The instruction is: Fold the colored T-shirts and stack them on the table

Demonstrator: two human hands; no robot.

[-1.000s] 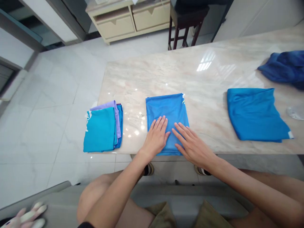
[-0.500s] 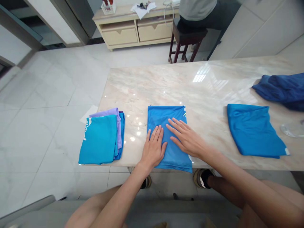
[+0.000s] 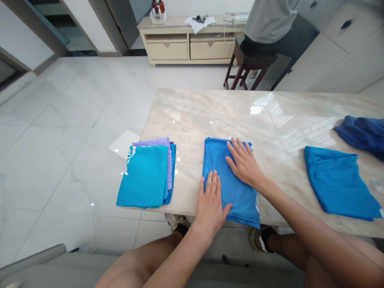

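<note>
A folded blue garment point(image 3: 240, 200) lies on the marble-patterned table, its near end hanging slightly over the front edge. My left hand point(image 3: 211, 200) rests flat on its left side with the fingers stretched out and the thumb spread. Farther up, my right hand point(image 3: 244, 162) lies palm down across the upper right part, fingers apart. To the left sits a stack of folded garments with a teal one point(image 3: 145, 176) on top and a lilac one point(image 3: 170, 164) showing beneath. Another blue garment point(image 3: 339, 184), loosely folded, lies to the right.
A crumpled dark blue garment point(image 3: 363, 134) lies at the table's point(image 3: 192, 116) far right, with a clear object point(image 3: 378, 185) nearer. Beyond the table, a person in a grey top point(image 3: 268, 22) sits on a dark stool point(image 3: 250, 60) beside a cream cabinet point(image 3: 168, 51).
My right hand has slid up towards the garment's far edge, and my left hand has moved nearer its left edge. The camera view has shifted, so the table sits farther right and lower.
</note>
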